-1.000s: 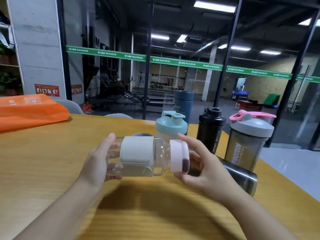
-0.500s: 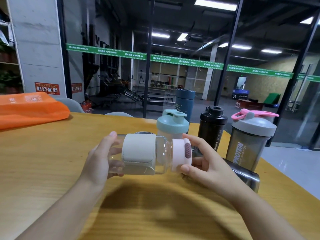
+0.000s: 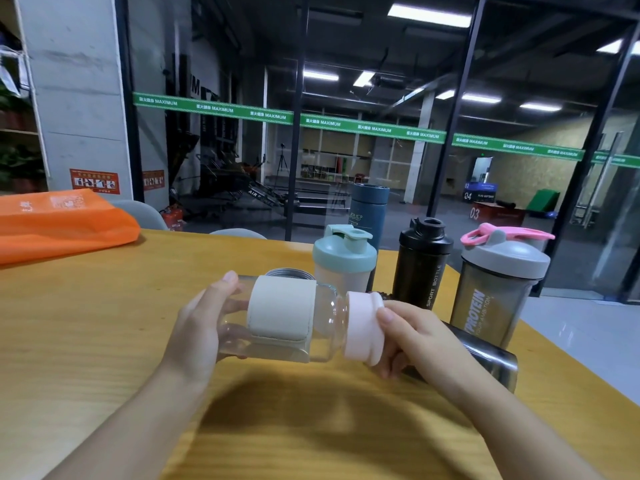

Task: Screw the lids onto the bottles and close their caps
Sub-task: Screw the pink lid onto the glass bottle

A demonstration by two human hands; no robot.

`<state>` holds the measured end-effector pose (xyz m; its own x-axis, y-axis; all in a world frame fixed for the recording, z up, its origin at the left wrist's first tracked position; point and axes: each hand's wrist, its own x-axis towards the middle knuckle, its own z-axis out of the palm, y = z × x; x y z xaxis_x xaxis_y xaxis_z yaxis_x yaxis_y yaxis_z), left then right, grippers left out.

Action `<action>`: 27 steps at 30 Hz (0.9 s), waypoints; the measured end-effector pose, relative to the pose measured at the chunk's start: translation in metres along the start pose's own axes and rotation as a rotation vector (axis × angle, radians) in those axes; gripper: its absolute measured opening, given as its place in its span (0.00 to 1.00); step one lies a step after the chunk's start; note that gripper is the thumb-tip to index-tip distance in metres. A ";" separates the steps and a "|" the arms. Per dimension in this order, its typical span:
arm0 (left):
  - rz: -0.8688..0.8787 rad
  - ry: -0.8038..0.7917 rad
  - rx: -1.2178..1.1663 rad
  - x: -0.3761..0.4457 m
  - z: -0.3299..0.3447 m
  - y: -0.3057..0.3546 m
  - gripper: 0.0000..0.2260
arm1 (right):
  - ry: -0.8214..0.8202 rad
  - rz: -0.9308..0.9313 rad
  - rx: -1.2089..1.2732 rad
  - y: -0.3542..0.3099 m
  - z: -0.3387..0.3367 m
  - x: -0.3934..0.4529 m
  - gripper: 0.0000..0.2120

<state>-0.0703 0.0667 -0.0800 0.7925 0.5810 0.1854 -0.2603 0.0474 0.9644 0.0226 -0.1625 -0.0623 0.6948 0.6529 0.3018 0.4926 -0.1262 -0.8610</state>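
the clear bottle (image 3: pixel 311 323) with its beige sleeve lies sideways in the air just above the wooden table (image 3: pixel 86 341), likely so one hand can brace it while the other turns. the left hand (image 3: pixel 204 327) grips its base end. the right hand (image 3: pixel 412 337) curls around the pink lid (image 3: pixel 362 329) at the neck, seemingly twisting it tight. behind stand a teal-lidded shaker (image 3: pixel 344 261), a black bottle (image 3: pixel 424 265) with its spout open, and a grey shaker (image 3: pixel 498 285) whose pink cap looks up. an orange bag (image 3: pixel 62 226) lies far left.

the clear bottle (image 3: pixel 325 323) looks like glossy plastic with a matt cloth sleeve (image 3: pixel 280 308) and matt pink lid (image 3: pixel 362 329). the counter (image 3: pixel 86 323) is smooth wood. the lying flask (image 3: pixel 491 362) is shiny metal.
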 end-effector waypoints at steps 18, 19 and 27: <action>-0.141 0.060 -0.134 0.000 0.006 0.000 0.22 | -0.059 -0.112 -0.100 -0.002 -0.010 -0.005 0.41; -0.143 0.057 -0.129 -0.001 0.006 -0.001 0.22 | -0.077 -0.113 -0.107 -0.002 -0.009 -0.005 0.41; -0.155 0.058 -0.101 -0.001 0.005 -0.001 0.22 | -0.080 -0.033 -0.085 -0.003 -0.008 -0.004 0.32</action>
<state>-0.0680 0.0616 -0.0801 0.7948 0.6065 0.0216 -0.1937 0.2198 0.9561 0.0227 -0.1712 -0.0578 0.6350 0.7151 0.2923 0.5595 -0.1648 -0.8123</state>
